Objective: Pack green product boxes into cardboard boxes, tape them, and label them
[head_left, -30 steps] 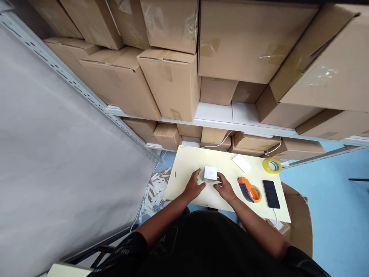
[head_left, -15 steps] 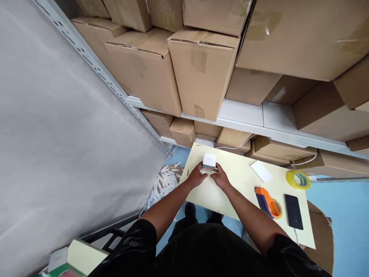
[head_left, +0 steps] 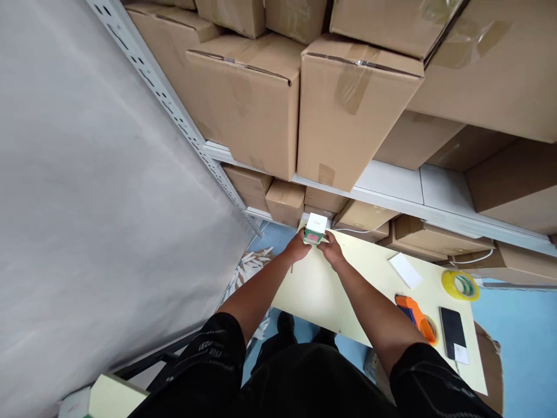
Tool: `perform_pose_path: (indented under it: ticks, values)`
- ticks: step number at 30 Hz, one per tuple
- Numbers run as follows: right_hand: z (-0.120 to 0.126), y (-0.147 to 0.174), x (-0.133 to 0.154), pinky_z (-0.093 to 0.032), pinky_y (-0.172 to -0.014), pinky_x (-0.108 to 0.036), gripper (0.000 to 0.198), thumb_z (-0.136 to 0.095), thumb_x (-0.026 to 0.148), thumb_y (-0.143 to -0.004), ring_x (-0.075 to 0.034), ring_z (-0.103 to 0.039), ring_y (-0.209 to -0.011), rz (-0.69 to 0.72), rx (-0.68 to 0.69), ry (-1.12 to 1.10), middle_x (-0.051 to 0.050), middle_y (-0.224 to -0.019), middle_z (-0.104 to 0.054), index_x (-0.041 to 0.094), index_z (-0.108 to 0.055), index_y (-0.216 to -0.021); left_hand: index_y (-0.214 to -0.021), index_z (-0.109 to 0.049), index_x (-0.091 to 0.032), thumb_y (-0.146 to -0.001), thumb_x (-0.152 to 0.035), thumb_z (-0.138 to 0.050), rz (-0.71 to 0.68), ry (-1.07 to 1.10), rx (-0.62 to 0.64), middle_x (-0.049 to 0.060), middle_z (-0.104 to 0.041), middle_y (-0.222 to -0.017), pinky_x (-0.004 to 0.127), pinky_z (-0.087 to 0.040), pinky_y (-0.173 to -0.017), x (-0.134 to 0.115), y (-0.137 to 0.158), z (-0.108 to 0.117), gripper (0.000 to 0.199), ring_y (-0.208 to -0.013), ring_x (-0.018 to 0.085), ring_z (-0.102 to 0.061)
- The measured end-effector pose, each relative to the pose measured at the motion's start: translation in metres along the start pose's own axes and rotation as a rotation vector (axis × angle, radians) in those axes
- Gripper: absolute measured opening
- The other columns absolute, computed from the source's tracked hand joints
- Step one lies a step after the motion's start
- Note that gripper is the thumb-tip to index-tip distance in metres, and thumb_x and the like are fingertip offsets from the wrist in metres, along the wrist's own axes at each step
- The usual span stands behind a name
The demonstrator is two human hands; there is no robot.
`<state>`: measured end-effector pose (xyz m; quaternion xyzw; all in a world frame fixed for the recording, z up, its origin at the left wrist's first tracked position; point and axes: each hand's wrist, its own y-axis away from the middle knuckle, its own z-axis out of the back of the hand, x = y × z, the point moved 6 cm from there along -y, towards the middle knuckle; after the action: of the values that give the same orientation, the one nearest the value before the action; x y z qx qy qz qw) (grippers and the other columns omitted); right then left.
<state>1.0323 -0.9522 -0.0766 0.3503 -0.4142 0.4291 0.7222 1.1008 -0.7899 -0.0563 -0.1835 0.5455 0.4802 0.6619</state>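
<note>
Between my two hands is a small box (head_left: 316, 223) with a white top and a green and pink side, near the far left corner of the pale table (head_left: 319, 284). My left hand (head_left: 297, 246) grips its left side, thumb toward me. On the right side, my right hand (head_left: 332, 249) holds it the same way, fingers curled around the edge. Small print shows on the white face, too tiny to read.
A white flat box (head_left: 405, 270), an orange tape dispenser (head_left: 416, 318), a yellow tape roll (head_left: 460, 285) and a phone (head_left: 453, 331) lie on the table's right. Cardboard boxes (head_left: 352, 110) fill the shelves beyond. White scraps (head_left: 250, 270) litter the floor at left.
Both hands have carried the small box a little farther from me, toward the table's far edge, and more of its green and pink side shows. The camera view has shifted slightly.
</note>
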Motion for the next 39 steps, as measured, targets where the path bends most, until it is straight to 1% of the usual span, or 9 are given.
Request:
perform_pose_path:
  ticks: [3,5,12,17,21,26,30,34,39]
  values:
    - [0.016,0.027,-0.011,-0.061,-0.074,-0.035,0.064,-0.068,0.031,-0.077,-0.023,-0.074,-0.093,-0.135,-0.017,-0.100,-0.011,-0.129,-0.071,0.027,-0.055,-0.140,-0.146,-0.048,-0.018,-0.078,-0.022,-0.075,0.113,0.031,-0.053,0.019,-0.061,-0.145,0.039,-0.051,-0.101,0.028,0.020,0.001,0.073,-0.129,0.030,-0.063]
    - [0.029,0.050,-0.016,-0.061,-0.071,-0.035,0.060,-0.066,0.033,-0.077,-0.023,-0.075,-0.088,-0.160,-0.010,-0.070,-0.011,-0.123,-0.073,0.026,-0.058,-0.136,-0.142,-0.051,-0.018,-0.081,-0.026,-0.074,0.171,0.070,-0.072,0.018,-0.062,-0.143,0.039,-0.052,-0.101,0.046,0.043,0.001,0.065,-0.126,0.027,-0.065]
    - [0.069,0.118,-0.043,-0.062,-0.074,-0.039,0.048,-0.065,0.040,-0.074,-0.026,-0.076,-0.092,-0.241,0.138,-0.108,-0.012,-0.114,-0.078,0.021,-0.066,-0.118,-0.114,-0.065,-0.018,-0.082,-0.026,-0.068,0.256,0.074,-0.196,0.008,-0.075,-0.108,0.040,-0.055,-0.094,0.074,0.150,-0.007,0.033,-0.102,0.023,-0.072]
    - [0.094,0.139,-0.055,-0.061,-0.082,-0.040,0.041,-0.068,0.041,-0.073,-0.026,-0.076,-0.098,-0.267,0.303,-0.159,-0.012,-0.112,-0.078,0.020,-0.069,-0.108,-0.106,-0.067,-0.020,-0.079,-0.027,-0.070,0.315,0.029,-0.313,0.007,-0.075,-0.103,0.039,-0.054,-0.094,0.074,0.225,-0.042,0.027,-0.100,0.024,-0.072]
    - [0.104,0.152,-0.054,-0.062,-0.077,-0.038,0.037,-0.066,0.044,-0.077,-0.025,-0.078,-0.090,-0.277,0.472,-0.095,-0.010,-0.102,-0.078,0.019,-0.070,-0.105,-0.104,-0.067,-0.022,-0.078,-0.023,-0.067,0.331,0.034,-0.369,0.005,-0.075,-0.103,0.039,-0.053,-0.097,0.061,0.275,-0.084,0.026,-0.103,0.024,-0.071]
    - [0.094,0.173,-0.041,-0.062,-0.070,-0.035,0.031,-0.065,0.042,-0.078,-0.025,-0.079,-0.086,-0.241,0.688,-0.048,-0.010,-0.095,-0.078,0.020,-0.070,-0.100,-0.103,-0.066,-0.023,-0.076,-0.025,-0.066,0.403,0.143,-0.530,0.003,-0.075,-0.102,0.038,-0.054,-0.097,0.056,0.325,-0.119,0.027,-0.102,0.024,-0.071]
    - [0.073,0.188,-0.032,-0.061,-0.071,-0.035,0.032,-0.069,0.041,-0.074,-0.025,-0.079,-0.085,-0.225,0.775,-0.037,-0.010,-0.095,-0.079,0.019,-0.071,-0.098,-0.105,-0.066,-0.021,-0.077,-0.029,-0.065,0.421,0.220,-0.704,0.005,-0.074,-0.105,0.037,-0.054,-0.097,0.061,0.370,-0.123,0.029,-0.103,0.024,-0.071]
    - [0.040,0.208,-0.023,-0.060,-0.069,-0.034,0.035,-0.070,0.042,-0.070,-0.025,-0.079,-0.082,-0.193,0.877,0.008,-0.009,-0.097,-0.079,0.021,-0.071,-0.098,-0.107,-0.066,-0.021,-0.079,-0.033,-0.066,0.464,0.280,-0.833,0.004,-0.074,-0.103,0.038,-0.055,-0.095,0.070,0.428,-0.124,0.030,-0.101,0.024,-0.071]
    - [-0.002,0.249,-0.008,-0.058,-0.065,-0.031,0.038,-0.071,0.046,-0.067,-0.023,-0.077,-0.079,-0.135,0.951,0.017,-0.008,-0.094,-0.080,0.021,-0.070,-0.096,-0.108,-0.066,-0.020,-0.081,-0.034,-0.066,0.464,0.349,-0.981,0.005,-0.073,-0.104,0.038,-0.054,-0.096,0.081,0.504,-0.131,0.031,-0.103,0.024,-0.070]
